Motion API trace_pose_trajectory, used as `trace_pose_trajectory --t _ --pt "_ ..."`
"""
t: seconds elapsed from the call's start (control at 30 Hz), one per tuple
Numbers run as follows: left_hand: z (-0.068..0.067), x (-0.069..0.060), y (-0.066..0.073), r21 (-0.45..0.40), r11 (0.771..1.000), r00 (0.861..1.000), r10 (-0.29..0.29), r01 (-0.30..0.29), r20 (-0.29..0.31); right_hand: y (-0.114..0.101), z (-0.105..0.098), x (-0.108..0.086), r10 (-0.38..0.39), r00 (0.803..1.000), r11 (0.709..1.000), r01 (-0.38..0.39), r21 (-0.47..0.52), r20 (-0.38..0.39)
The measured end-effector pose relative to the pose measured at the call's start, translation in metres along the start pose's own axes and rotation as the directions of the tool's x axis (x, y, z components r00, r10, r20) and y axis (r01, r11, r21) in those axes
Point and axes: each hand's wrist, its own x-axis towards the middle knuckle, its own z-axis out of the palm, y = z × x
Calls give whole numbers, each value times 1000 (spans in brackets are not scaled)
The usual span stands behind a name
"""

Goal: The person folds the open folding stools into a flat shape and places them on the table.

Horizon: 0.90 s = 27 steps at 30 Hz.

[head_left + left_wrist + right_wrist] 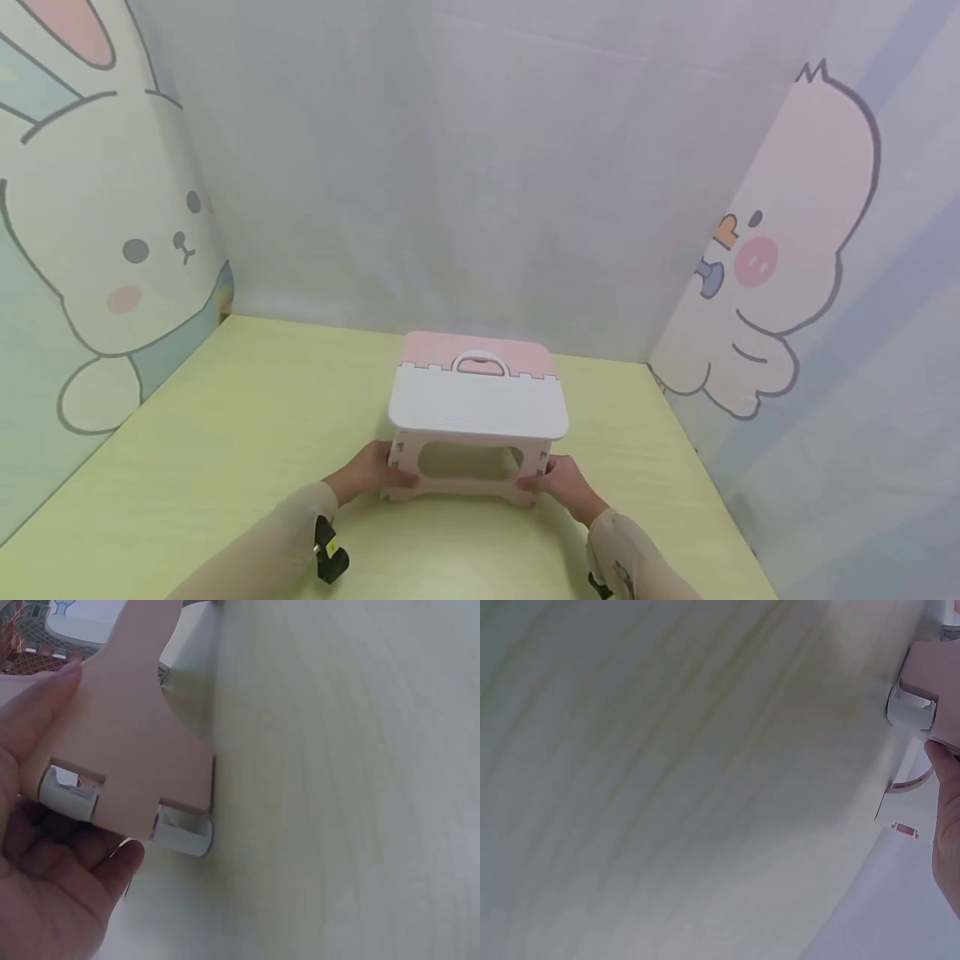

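Observation:
A pink and white folding stool [478, 402] stands upright on the table, its white and pink top facing up with an arched handle. The left hand [372, 468] grips the left side of its front leg panel, thumb on the front face. In the left wrist view that hand [52, 877] has its thumb on the pink panel [135, 727] and fingers curled behind, beside white hinge pieces. At the panel's right side the right hand [564, 483] holds the edge, thumb in front. The right wrist view shows part of this hand [946, 817] against the pink leg [937, 671].
The pale yellow table [300, 375] extends around the stool. A grey-white curtain [450, 167] hangs behind, with a rabbit drawing [112, 233] at left and a pink-cheeked character [795, 233] at right. Black straps are on both sleeves.

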Motion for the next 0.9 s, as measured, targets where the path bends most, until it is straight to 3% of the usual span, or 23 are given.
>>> trace_pose_trajectory --t 0.37,0.6,0.7,0.9 --pt "-7 4 -2 -14 1000 1000 18 -18 14 -5 0 4 -2 1000 1000 3 -21 5" --pt "-7 4 -1 0 1000 1000 12 -12 10 -34 0 -11 -10 999 1000 10 -5 45" --pt "-6 4 -2 -11 1000 1000 21 -21 21 -37 -1 -13 -6 999 1000 7 -27 45" --pt "-5 6 -4 -26 999 999 24 -23 35 -5 -5 3 -3 999 999 5 -53 44"
